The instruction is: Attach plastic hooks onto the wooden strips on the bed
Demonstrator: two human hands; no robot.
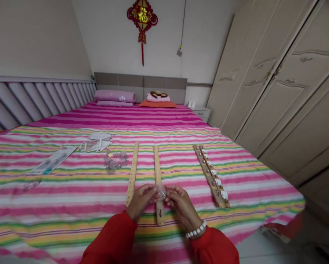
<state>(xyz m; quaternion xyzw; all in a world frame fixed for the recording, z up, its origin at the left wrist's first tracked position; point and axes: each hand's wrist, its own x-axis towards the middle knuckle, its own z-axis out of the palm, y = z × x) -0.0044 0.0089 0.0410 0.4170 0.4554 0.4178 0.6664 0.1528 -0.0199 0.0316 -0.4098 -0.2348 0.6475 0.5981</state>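
Observation:
My left hand [141,201] and my right hand [181,203] meet over the striped bed sheet [70,190], both pinching a small clear plastic packet [161,191]. Under them lies a wooden strip with holes [157,172], pointing away from me. A second bare wooden strip [132,172] lies just left of it. Further right a third wooden strip [211,174] carries several white and metal fittings. A white bead bracelet [196,231] sits on my right wrist, and both sleeves are red.
A pile of clear plastic bags [114,160] lies left of the strips, with paper packets [97,143] and a long white card [52,161] beyond. Pillows [114,97] lie at the headboard. A tall wardrobe [285,80] stands right of the bed.

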